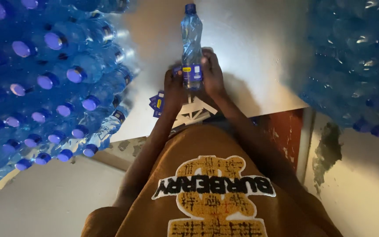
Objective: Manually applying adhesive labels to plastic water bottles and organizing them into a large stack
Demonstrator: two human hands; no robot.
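I see bottle stacks (44, 87) left and right | white table (251, 52) | clear capped water bottle (191, 30) upright between both hands, long axis away from me | right hand (212, 72) wraps label (192, 72) | left hand (174, 85) presses opposite side, equally near | loose labels (158, 103) beside.

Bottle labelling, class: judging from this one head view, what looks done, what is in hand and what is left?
Done: unclear, the stacked bottles at left are too blurred to show any labels. In hand: the left hand and right hand press a blue label around one upright bottle. Left: loose labels lie on the table.
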